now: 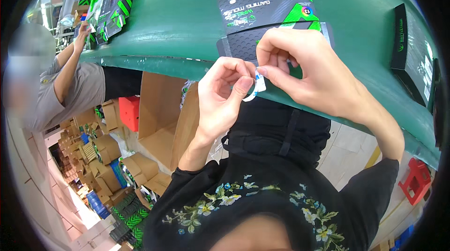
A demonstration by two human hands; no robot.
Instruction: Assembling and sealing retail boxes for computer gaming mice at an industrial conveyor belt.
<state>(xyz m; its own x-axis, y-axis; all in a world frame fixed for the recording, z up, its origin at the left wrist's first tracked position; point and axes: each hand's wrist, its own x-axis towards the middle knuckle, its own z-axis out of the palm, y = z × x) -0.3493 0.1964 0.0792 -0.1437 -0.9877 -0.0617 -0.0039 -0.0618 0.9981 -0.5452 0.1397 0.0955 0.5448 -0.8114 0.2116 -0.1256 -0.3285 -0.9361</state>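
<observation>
A small curled white strip with blue marks (259, 84), like a strip of stickers, is held between my two hands over the table's near edge. My left hand (219, 95) is closed, thumb and fingers pinching the strip's curled lower part. From the right, my right hand (307, 66) pinches its upper end between thumb and fingertips. Just beyond my hands lies a black and green carton with a computer mouse pictured on it (262, 5). Its near flap is folded out toward me, partly hidden behind my right hand.
The green tabletop (173, 14) carries another black box (412, 54) at the right and black and green cartons (112, 10) at the far left, near another person's hand (83, 31). Below left stand cardboard boxes (161, 110). A red stool (415, 181) is at lower right.
</observation>
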